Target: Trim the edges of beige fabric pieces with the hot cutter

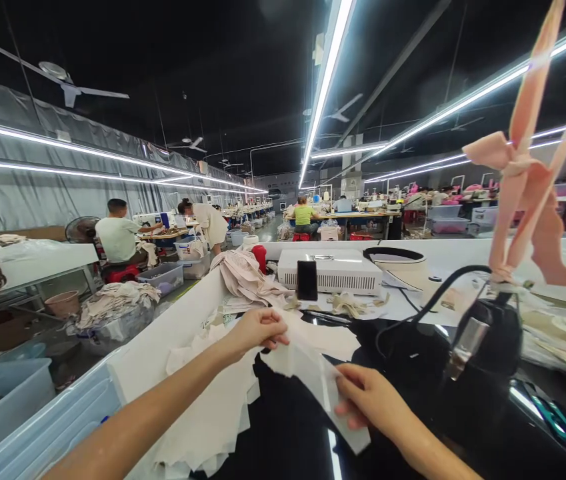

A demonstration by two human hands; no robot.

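A pale fabric piece with a translucent backing strip (315, 373) stretches between my hands above the black glossy tabletop (283, 433). My left hand (261, 330) pinches its upper end, thumb against the fingers. Lower down on the right, my right hand (363, 397) grips the strip near its lower end, with some fingers behind it. Just beyond the strip lies a flat cream fabric piece (333, 339). Under and beside my left forearm spreads a stack of cream cut pieces (213, 413) with jagged edges.
Behind the work area stand a white vented box (330, 270), a dark phone (307, 280) and a heap of pinkish fabric (250, 277). To the right are a black device with a cable (493, 340), hanging peach fabric strips (523, 173) and green-handled scissors (553, 420). People work farther back.
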